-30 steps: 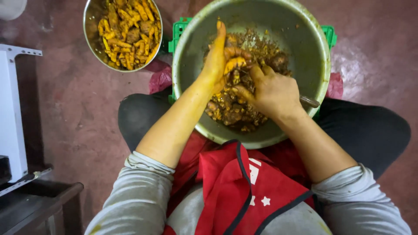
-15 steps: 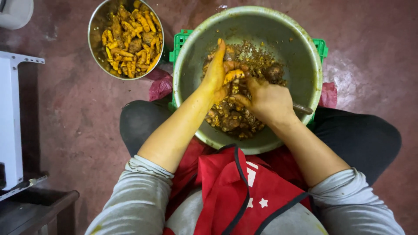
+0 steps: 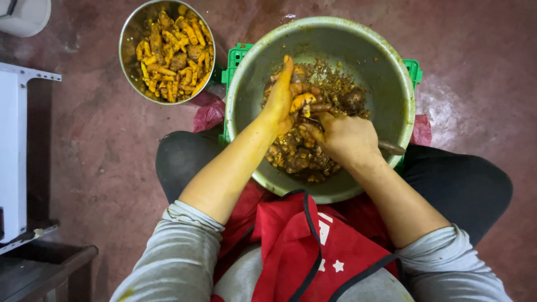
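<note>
A big metal basin (image 3: 380,61) rests on a green crate between my knees and holds several brown, unpeeled turmeric roots (image 3: 296,156) and scraps. My left hand (image 3: 282,100), stained yellow, holds an orange turmeric piece (image 3: 302,100) over the basin. My right hand (image 3: 347,137) is closed around a small tool whose handle (image 3: 391,147) sticks out to the right, its tip against the piece. Both hands are inside the basin.
A smaller metal bowl (image 3: 130,39) of peeled yellow turmeric stands on the reddish floor at the upper left. A white frame (image 3: 14,145) and a dark bench (image 3: 39,274) are on the left. A red apron (image 3: 313,246) covers my lap.
The view has shifted a little. My hands stay together over the basin, working the same piece with small movements.
</note>
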